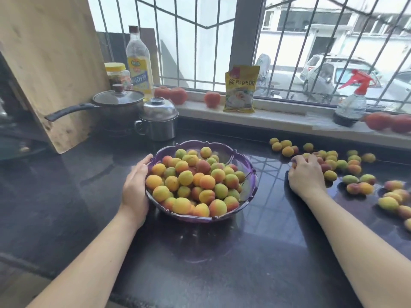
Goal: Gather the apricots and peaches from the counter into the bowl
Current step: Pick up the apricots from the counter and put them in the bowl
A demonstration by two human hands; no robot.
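Dark polished counter [222, 263] under a barred window, task partway through. Purple scalloped bowl [249, 158] sits mid-counter, already heaped nearly to the rim with apricots and peaches [195, 181]. Loose fruit [355, 167] is scattered on the counter to the right, well apart from the bowl, running from a small cluster near the sill out toward the right edge. Left hand [135, 185] rests against the bowl's left rim, fingers relaxed and curved along the wall, steadying it rather than clamping. Right hand [307, 174] is down on the nearest edge of the loose pile, fingers curled over several fruits; cannot tell how many are held. Step in hand, as I read it: gathering a handful. Next move calls for closing on the fruit, carrying it left, and releasing low, since the heap is high enough for fruit to roll off.
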